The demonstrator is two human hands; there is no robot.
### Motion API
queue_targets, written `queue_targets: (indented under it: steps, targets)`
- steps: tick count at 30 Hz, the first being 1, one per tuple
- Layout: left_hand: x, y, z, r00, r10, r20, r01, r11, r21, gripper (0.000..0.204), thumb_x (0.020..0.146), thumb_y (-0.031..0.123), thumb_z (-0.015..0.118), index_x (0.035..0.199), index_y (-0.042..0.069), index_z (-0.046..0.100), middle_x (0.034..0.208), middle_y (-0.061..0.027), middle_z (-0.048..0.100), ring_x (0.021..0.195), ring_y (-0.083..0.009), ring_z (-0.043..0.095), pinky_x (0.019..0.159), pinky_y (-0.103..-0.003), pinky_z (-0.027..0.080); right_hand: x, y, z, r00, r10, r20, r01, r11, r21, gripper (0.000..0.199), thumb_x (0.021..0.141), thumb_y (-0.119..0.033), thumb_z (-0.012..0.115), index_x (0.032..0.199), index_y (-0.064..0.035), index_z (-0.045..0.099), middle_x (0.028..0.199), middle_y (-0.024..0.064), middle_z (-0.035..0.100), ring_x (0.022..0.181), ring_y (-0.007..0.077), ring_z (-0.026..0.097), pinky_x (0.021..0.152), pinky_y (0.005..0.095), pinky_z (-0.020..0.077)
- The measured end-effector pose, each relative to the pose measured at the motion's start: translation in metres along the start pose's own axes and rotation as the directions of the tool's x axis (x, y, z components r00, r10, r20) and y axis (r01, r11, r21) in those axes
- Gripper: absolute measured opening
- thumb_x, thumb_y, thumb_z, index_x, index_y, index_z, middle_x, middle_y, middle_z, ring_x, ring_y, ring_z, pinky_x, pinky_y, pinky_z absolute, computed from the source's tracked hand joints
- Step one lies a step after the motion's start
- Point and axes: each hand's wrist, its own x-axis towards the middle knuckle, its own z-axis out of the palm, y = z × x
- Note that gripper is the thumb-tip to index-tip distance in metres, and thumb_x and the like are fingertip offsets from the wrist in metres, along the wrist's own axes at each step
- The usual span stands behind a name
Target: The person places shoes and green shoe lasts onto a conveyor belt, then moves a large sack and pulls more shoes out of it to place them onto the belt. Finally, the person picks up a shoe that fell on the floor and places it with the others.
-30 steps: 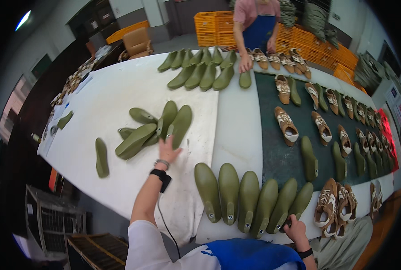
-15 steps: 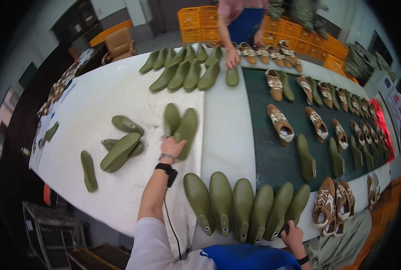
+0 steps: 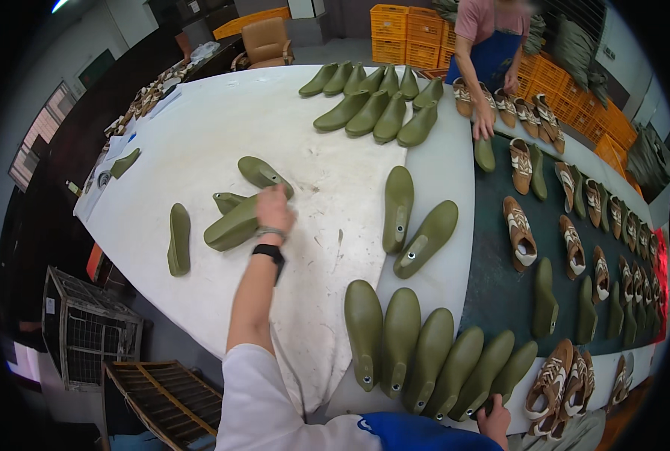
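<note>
My left hand reaches into a small pile of green shoe lasts on the white cloth. Its fingers close over the heel end of the large last, partly hidden beneath them. Another last lies just beyond, touching the pile. My right hand is low at the front edge, closed round a small black object against the heel of the rightmost last in a near row. Two lasts lie side by side at the cloth's right edge, apart from both hands.
Green lasts stand in rows at the back. Brown-and-white shoes and lasts line a dark green mat to the right. Across the table, a co-worker's hand touches a last. A single last lies left.
My left hand has let go of two lasts, now lying further right, and moved left to the pile. My view has turned left. The co-worker's last has moved onto the mat's edge.
</note>
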Motion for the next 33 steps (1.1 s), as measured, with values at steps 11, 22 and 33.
queue_targets:
  steps: [11,22,33]
  targets:
    - [-0.048,-0.093,-0.026,0.774,-0.386,0.503,0.577,0.757,-0.307,0.079,0.053,0.039,0.081,0.116,0.002,0.050,0.108,-0.0164,0.060,0.100,-0.0251,0.058,0.085,-0.034,0.046,0.009,-0.012,-0.012,0.995,0.066,0.081,-0.059,0.995,-0.079,0.040,0.078,-0.026,0.058,0.114,-0.0157,0.045,0.082,0.0230,0.061,0.076,0.0418,0.058,0.066,0.0474,0.0454]
    - [-0.013,0.064,0.061,0.893,-0.138,0.429,0.404,0.668,-0.625,0.039,0.075,0.021,0.062,0.110,0.003,0.057,0.109,-0.0152,0.059,0.099,-0.0244,0.056,0.083,-0.031,0.045,0.018,-0.015,-0.011,0.987,0.100,0.122,-0.091,0.993,-0.082,0.038,0.078,-0.026,0.058,0.113,-0.0156,0.045,0.086,0.0228,0.061,0.080,0.0427,0.057,0.069,0.0474,0.0454]
    - [0.030,-0.150,-0.006,0.920,-0.291,0.264,0.047,0.748,0.662,0.023,0.083,0.014,0.048,0.102,0.013,0.061,0.112,-0.0082,0.058,0.112,-0.0257,0.049,0.092,-0.042,0.038,0.017,-0.031,-0.018,0.975,0.137,0.177,-0.115,0.985,-0.129,0.045,0.078,-0.022,0.059,0.118,-0.0122,0.041,0.095,0.0226,0.060,0.086,0.0422,0.056,0.073,0.0464,0.0446]
